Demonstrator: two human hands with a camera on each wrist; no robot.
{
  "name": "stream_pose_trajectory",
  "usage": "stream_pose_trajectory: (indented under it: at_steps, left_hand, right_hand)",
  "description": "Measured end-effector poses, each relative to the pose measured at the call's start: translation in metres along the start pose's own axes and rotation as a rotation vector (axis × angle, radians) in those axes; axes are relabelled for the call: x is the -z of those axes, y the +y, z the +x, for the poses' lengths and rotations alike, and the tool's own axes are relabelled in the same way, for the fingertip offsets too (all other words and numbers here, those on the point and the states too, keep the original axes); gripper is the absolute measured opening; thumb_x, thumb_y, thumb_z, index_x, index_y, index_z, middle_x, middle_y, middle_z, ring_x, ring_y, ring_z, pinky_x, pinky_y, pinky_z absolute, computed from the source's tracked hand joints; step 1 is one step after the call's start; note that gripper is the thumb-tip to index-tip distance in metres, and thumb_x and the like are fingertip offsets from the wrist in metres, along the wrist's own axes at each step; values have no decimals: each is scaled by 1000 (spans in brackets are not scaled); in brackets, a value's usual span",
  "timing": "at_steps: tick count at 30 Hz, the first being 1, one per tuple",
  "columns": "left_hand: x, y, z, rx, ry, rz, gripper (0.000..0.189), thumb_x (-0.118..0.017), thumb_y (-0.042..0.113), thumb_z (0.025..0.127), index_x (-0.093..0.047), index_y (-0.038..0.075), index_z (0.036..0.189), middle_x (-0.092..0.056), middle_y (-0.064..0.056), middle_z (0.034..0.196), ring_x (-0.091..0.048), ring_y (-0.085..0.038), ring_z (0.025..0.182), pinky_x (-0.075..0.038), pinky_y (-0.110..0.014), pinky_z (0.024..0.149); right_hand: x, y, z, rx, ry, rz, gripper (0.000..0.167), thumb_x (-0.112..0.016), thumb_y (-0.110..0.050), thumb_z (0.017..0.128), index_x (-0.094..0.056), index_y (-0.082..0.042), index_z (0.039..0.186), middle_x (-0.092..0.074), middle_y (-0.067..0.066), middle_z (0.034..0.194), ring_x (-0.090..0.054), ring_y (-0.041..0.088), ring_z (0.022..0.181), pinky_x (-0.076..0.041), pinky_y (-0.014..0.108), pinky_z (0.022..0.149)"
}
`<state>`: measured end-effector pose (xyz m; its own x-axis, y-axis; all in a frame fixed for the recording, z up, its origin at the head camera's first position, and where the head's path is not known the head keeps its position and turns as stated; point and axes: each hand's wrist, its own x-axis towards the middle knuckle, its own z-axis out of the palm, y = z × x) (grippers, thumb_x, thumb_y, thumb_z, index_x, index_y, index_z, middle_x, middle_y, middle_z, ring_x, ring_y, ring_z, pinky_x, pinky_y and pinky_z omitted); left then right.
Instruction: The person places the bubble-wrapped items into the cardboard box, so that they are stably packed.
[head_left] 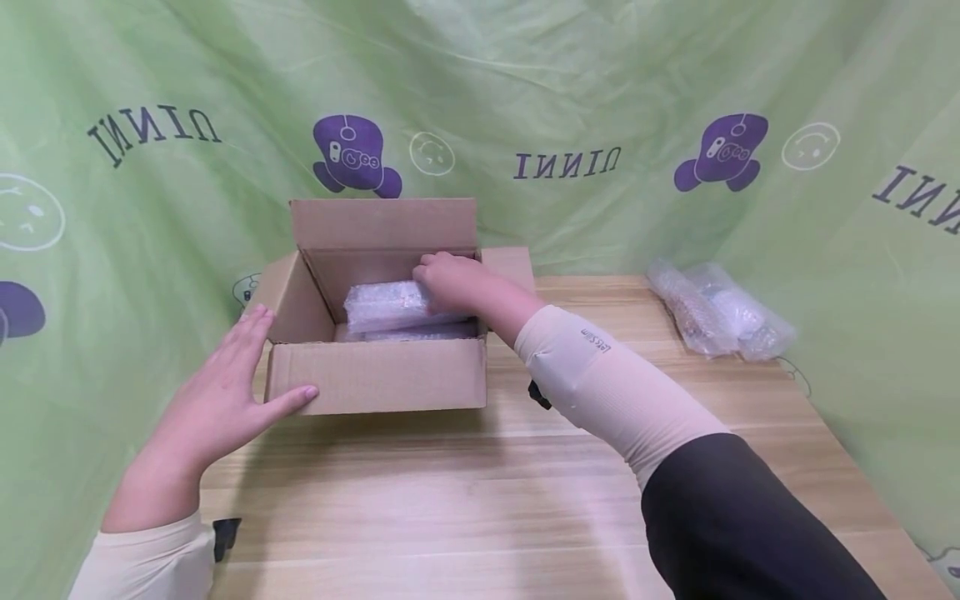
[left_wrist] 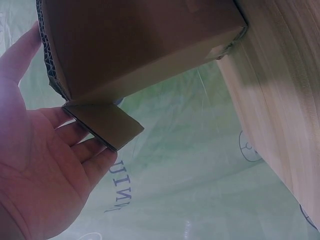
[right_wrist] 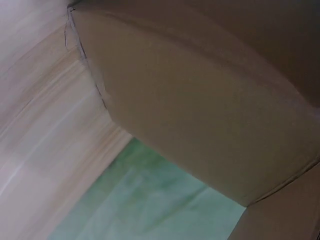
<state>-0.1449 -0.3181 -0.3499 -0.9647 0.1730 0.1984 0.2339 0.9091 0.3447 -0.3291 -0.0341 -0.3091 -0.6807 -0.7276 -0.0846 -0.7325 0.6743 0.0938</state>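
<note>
An open cardboard box (head_left: 375, 379) stands on the table with its flaps folded out. My left hand (head_left: 225, 396) rests at its left front corner, fingers extended along the left flap (head_left: 279, 287) and thumb on the front flap. In the left wrist view those fingers lie straight behind a flap (left_wrist: 107, 125). My right hand (head_left: 457, 283) reaches into the box and grips the right end of a bubble-wrapped package (head_left: 386, 306); some of its fingertips are hidden. Under that package lies more bubble wrap (head_left: 420, 332). The right wrist view shows only the box's side (right_wrist: 190, 105), not the hand.
Two bubble-wrapped items (head_left: 720, 312) lie at the right back of the wooden table (head_left: 450, 500). A green printed curtain (head_left: 570, 100) hangs close behind the box and along both sides. The box's back flap (head_left: 384, 223) stands upright.
</note>
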Motion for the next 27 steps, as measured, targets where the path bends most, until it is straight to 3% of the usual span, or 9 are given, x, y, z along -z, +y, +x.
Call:
stream_pose_trajectory:
  at_steps: [10, 14, 20, 27]
  left_hand:
    - [1, 1, -1, -1, -2, -7, 110, -67, 61, 84, 0, 19, 159, 2, -1, 166, -5, -32, 153, -16, -63, 117]
    - [1, 1, -1, -2, -6, 6, 109, -66, 62, 84, 0, 19, 159, 2, -1, 166, -5, -33, 152, -17, -63, 117]
    - [2, 1, -1, -3, -6, 13, 109, -66, 62, 84, 0, 19, 159, 2, -1, 166, -6, -32, 153, -18, -63, 117]
    - [2, 2, 0, -10, -1, 4, 109, -67, 61, 84, -1, 19, 159, 0, -1, 166, -6, -31, 153, -17, -62, 117]
  right_hand:
    - [-1, -1, -1, 19, 17, 9, 37, -75, -36, 86, -62, -9, 107, -55, 6, 107, -56, 26, 100, -51, 41, 90]
    - [0, 2, -2, 13, 28, 48, 39, -76, -35, 85, -63, -10, 112, -56, 6, 109, -55, 23, 101, -50, 38, 91]
    - [11, 6, -11, 16, 49, 117, 55, -75, -33, 87, -57, -8, 132, -55, 9, 125, -54, 25, 114, -47, 38, 100]
    - [35, 25, -40, 0, 176, 238, 66, -68, -43, 90, -48, -9, 143, -50, 8, 141, -46, 23, 131, -39, 39, 111]
